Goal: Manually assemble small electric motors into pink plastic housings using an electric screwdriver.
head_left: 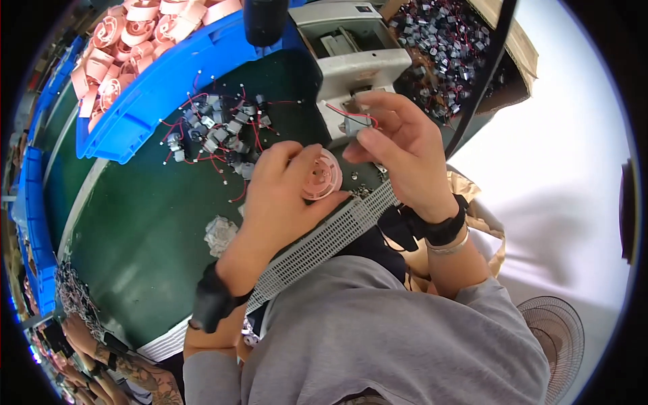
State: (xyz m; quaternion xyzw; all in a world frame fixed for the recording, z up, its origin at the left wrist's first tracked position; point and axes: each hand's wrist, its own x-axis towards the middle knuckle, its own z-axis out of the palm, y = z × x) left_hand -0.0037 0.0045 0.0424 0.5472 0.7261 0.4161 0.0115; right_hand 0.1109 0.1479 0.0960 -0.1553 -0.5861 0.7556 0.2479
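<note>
My left hand (278, 187) is closed around a round pink plastic housing (325, 177), whose open, ribbed inside faces up. Between the thumb and fingers of my right hand (410, 154) is a small grey motor (356, 125) with a red and a black wire. It is held above and to the right of the housing, apart from it, in front of the beige machine (358, 67). Small screws (362, 192) lie on the bench just right of the housing. Beyond my left hand, several loose motors (219, 131) with red wires lie in a heap on the green bench top (142, 250).
A blue crate (182, 64) of pink housings (131, 44) stands far left. At far right is a cardboard box (516, 50) full of motors. A crumpled whitish lump (221, 235) sits by my left wrist. Another person's arm (138, 371) shows lower left, a fan (557, 344) lower right.
</note>
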